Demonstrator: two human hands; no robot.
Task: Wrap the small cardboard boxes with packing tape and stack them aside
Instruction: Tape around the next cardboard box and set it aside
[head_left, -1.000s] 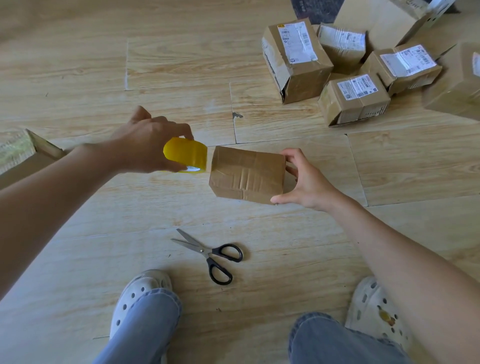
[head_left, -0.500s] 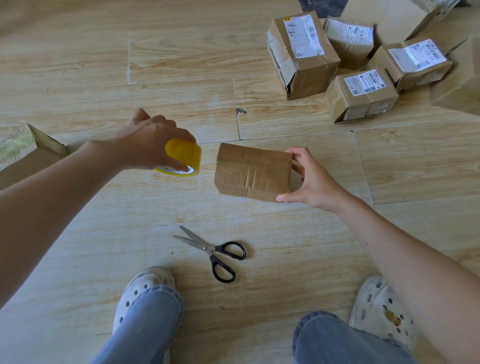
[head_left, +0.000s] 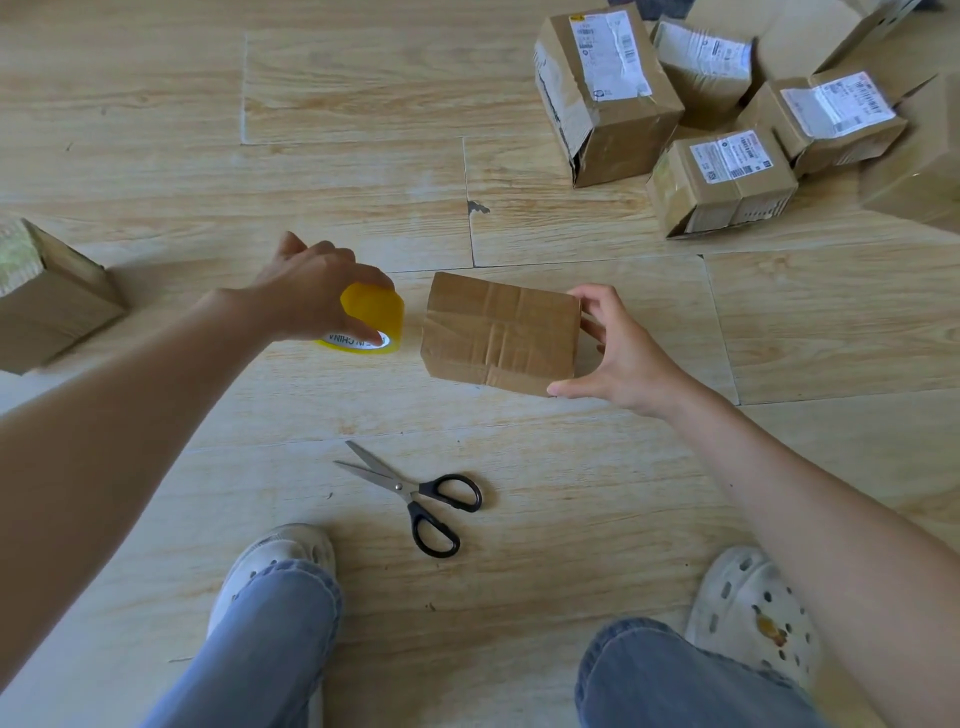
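Note:
A small plain cardboard box (head_left: 501, 332) sits in the middle of the wooden floor, creased on top. My right hand (head_left: 621, 353) grips its right end, thumb at the near corner and fingers over the far edge. My left hand (head_left: 311, 293) holds a yellow roll of packing tape (head_left: 375, 322) from above, just left of the box and low over the floor. A small gap separates the roll from the box's left side.
Black-handled scissors (head_left: 415, 493) lie open on the floor in front of the box. Several labelled cardboard boxes (head_left: 722, 182) are piled at the back right. Another box (head_left: 47, 296) stands at the left edge. My two white clogs and jeans fill the bottom.
The tape roll in my left hand has dropped lower toward the floor and drifted slightly away from the box. My right hand keeps its hold on the box.

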